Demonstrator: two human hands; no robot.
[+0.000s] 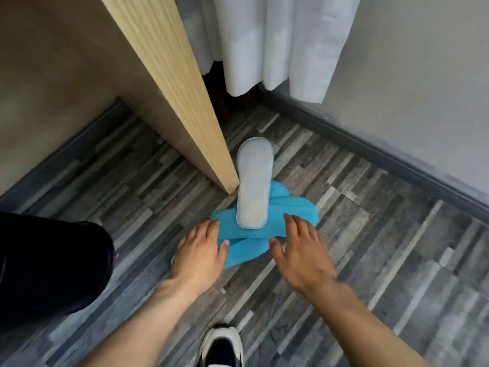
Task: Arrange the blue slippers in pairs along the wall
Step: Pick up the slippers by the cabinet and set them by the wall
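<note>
This looks like a room in a home or a hotel. The floor (344,260) is laid in grey wood-look planks of mixed tones. A ribbed light-wood panel (169,83) stands on it; just behind the panel hang white curtains (277,43), stopping short of the floor. To the panel's right runs a plain pale wall (423,88) with a dark skirting board (370,152). Blue soft indoor slippers (291,215) lie piled at the panel's foot.

You see soft, matt blue cloth slippers (277,221) heaped on a plank-patterned grey floor (370,247) with a dull sheen. Atop the heap, one upturned sole (254,181) looks pale, felt-like. Behind the heap stand ribbed light wood (169,75) and white cloth curtains (277,43).
</note>
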